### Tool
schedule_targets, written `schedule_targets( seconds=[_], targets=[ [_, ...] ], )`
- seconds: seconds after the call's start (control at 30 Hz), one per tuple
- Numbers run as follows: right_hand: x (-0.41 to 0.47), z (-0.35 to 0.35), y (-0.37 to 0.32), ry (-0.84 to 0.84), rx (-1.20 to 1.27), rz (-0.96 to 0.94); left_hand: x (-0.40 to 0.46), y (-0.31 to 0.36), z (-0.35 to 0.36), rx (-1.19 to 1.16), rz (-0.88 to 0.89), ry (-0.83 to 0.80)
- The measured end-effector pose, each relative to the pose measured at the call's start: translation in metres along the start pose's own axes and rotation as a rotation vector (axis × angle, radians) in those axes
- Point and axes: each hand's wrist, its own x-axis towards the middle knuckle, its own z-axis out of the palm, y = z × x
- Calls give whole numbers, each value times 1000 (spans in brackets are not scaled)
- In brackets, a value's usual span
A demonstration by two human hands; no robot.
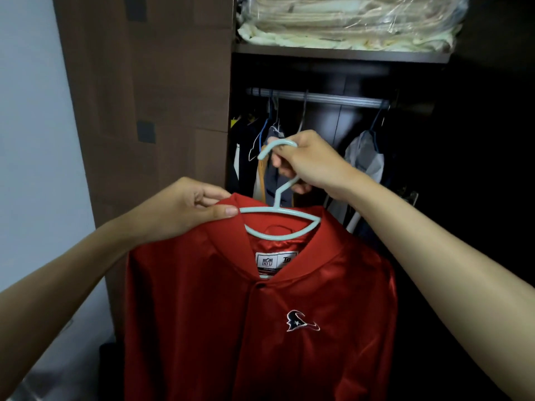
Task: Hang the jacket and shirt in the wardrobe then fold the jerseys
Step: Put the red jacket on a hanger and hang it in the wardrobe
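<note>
Head view: right hand (307,163) grips the neck of a pale blue hanger (279,218), fingers curled round it just under the hook. Left hand (188,209) pinches the left side of the collar of a red jacket (260,314) between thumb and fingers, right where the hanger's left arm ends. Jacket is on the hanger, held up in the air in front of the open wardrobe (434,169), front facing the camera, neck label and small chest logo visible. Behind the hands, a metal rail (333,98) carries several hung garments (364,157) on hangers, left and right of a gap. Shelf (341,55) above the rail holds cream bedding in clear plastic (347,21). Brown wardrobe door (150,111) stands open at left.
</note>
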Motion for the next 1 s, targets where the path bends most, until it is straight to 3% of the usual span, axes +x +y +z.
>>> schedule_targets(
  seconds=[0.2,0.37,0.47,0.53,0.67,0.73,0.83,1.0],
  targets=[
    [-9,-7,8,23,-30,17,-3,-7,-11,73,49,11],
    [-11,-4,13,28,17,28,-2,-18,-12,282,65,-23],
    [-13,-12,10,15,40,27,0,-19,-14,233,106,-22],
    [-20,-23,8,-90,-8,75,4,-20,-17,177,98,-34],
    [-44,-24,17,-545,-34,397,15,-21,-17,98,115,-59],
    [-54,-19,28,-617,-9,520,23,-20,-13,66,136,-94],
    [-72,-17,34,-570,80,582,34,-15,-6,109,169,-167],
    [-112,-8,39,-388,633,584,58,-7,9,141,231,-233]
  ],
)
